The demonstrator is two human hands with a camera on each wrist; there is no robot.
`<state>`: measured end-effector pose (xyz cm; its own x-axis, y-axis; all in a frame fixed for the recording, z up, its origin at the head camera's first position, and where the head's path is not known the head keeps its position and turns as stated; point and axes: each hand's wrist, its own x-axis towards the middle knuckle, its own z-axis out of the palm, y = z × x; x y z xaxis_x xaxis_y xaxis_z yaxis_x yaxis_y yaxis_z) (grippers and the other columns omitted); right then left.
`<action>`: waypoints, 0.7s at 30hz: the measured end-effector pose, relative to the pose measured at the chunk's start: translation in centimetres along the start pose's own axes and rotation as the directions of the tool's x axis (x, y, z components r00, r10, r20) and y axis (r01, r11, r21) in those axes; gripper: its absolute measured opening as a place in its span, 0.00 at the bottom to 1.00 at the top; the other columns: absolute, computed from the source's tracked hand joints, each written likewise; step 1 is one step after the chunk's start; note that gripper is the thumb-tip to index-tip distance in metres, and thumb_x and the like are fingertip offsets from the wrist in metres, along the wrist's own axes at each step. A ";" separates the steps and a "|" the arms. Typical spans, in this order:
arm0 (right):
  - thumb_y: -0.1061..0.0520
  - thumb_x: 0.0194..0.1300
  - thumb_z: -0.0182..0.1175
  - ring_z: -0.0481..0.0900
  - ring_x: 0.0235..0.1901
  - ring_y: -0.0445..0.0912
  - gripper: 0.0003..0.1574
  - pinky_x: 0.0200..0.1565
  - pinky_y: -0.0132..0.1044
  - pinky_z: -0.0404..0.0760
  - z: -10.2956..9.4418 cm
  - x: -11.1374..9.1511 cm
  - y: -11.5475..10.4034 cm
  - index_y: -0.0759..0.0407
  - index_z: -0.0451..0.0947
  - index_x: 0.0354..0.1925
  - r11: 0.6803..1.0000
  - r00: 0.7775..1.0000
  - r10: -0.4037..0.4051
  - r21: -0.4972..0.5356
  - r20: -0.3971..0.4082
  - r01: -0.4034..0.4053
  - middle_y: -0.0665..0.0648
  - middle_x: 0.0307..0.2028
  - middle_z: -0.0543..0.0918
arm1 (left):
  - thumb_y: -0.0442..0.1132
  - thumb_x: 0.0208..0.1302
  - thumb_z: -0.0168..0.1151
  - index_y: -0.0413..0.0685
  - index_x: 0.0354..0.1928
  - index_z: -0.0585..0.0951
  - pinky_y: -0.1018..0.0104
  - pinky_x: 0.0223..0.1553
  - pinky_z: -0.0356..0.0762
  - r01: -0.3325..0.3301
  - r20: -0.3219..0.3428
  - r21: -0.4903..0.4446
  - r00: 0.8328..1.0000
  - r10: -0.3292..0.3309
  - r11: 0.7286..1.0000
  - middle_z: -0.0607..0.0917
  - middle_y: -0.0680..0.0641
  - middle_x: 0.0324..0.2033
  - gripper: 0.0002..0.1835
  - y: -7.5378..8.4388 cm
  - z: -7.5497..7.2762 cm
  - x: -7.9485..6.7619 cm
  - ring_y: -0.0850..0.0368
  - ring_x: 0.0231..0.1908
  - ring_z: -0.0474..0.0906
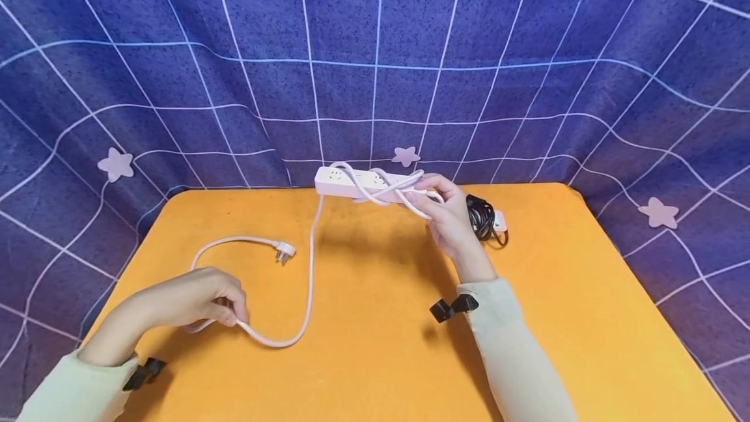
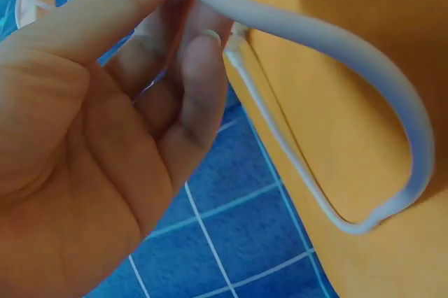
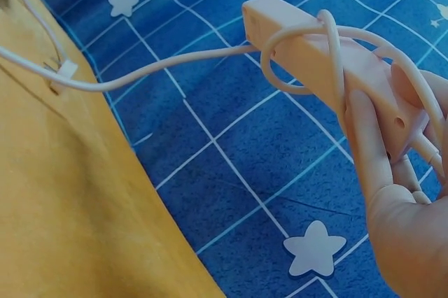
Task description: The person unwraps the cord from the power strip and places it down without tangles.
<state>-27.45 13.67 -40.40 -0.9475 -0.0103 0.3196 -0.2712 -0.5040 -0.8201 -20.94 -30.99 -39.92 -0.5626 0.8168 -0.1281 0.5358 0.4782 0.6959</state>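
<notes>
A white power strip (image 1: 346, 180) is held up off the table by my right hand (image 1: 448, 217), which grips its right end. Its white cord (image 1: 311, 259) is wound loosely around the strip, seen close in the right wrist view on the strip's body (image 3: 301, 53). From the strip's left end the cord drops and curves to my left hand (image 1: 196, 298). That hand pinches the cord (image 2: 280, 22) between thumb and fingers, low at the left. Past the left hand, the cord loops back to a plug (image 1: 285, 251) with metal prongs.
Behind my right wrist lies a bundled black cord (image 1: 482, 219) with a small white and pink block (image 1: 500, 221). The orange table (image 1: 363, 357) reaches to a blue gridded curtain (image 1: 351, 90) with star shapes. A small black device sits at each wrist.
</notes>
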 end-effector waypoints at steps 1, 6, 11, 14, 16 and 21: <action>0.81 0.60 0.61 0.85 0.42 0.42 0.23 0.43 0.33 0.89 0.0 0.0 0.0 0.55 0.87 0.35 1.000 1.000 0.002 0.001 0.002 -0.002 0.53 0.46 0.82 | 0.33 0.64 0.72 0.54 0.36 0.89 0.74 0.15 0.72 0.038 0.009 -0.027 0.999 -0.038 0.999 0.83 0.58 0.28 0.05 -0.2 0.0 -0.3 0.75 0.16 0.71; 0.81 0.60 0.61 0.85 0.43 0.43 0.23 0.43 0.34 0.89 0.0 0.0 0.0 0.54 0.87 0.35 1.000 1.000 0.008 0.004 0.013 -0.008 0.53 0.46 0.82 | 0.33 0.59 0.75 0.54 0.32 0.90 0.73 0.20 0.74 0.221 0.040 -0.060 0.975 -0.219 0.973 0.84 0.59 0.26 0.06 -1.6 0.4 -0.9 0.70 0.20 0.74; 0.81 0.61 0.60 0.85 0.44 0.43 0.23 0.44 0.37 0.90 0.1 -0.1 0.0 0.54 0.86 0.35 1.000 1.000 0.015 0.007 0.013 -0.015 0.54 0.46 0.82 | 0.32 0.55 0.76 0.53 0.30 0.89 0.72 0.26 0.75 0.271 0.050 -0.053 0.962 -0.268 0.961 0.84 0.58 0.24 0.07 -2.4 1.2 -0.9 0.69 0.24 0.75; 0.81 0.60 0.61 0.85 0.43 0.43 0.23 0.44 0.36 0.90 0.1 -0.2 0.0 0.55 0.86 0.35 1.000 1.000 0.016 0.006 0.013 -0.016 0.54 0.46 0.82 | 0.33 0.55 0.78 0.54 0.30 0.89 0.71 0.31 0.76 0.281 0.040 -0.021 0.959 -0.280 0.960 0.84 0.59 0.26 0.07 -2.2 1.3 -0.7 0.69 0.28 0.76; 0.81 0.61 0.60 0.85 0.43 0.44 0.23 0.44 0.37 0.90 0.1 -0.2 0.0 0.55 0.86 0.35 1.000 1.000 0.019 0.009 0.019 -0.019 0.54 0.46 0.81 | 0.33 0.55 0.78 0.53 0.31 0.89 0.71 0.32 0.76 0.289 0.037 -0.018 0.957 -0.288 0.957 0.84 0.58 0.28 0.07 -1.9 1.2 -0.7 0.68 0.30 0.76; 0.81 0.61 0.60 0.85 0.43 0.44 0.23 0.44 0.37 0.90 0.1 -0.2 0.1 0.55 0.86 0.35 0.999 0.999 0.031 0.008 0.024 -0.031 0.54 0.46 0.82 | 0.32 0.56 0.78 0.45 0.47 0.87 0.71 0.26 0.75 0.301 0.084 -0.113 0.952 -0.293 0.947 0.83 0.50 0.36 0.16 -1.1 0.4 -0.5 0.67 0.27 0.75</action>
<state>-27.27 13.60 -40.48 -0.9510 -0.0467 0.3055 -0.2401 -0.5107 -0.8256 -20.98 -31.83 -40.94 -0.6401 0.6648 -0.3850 0.2665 0.6621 0.7004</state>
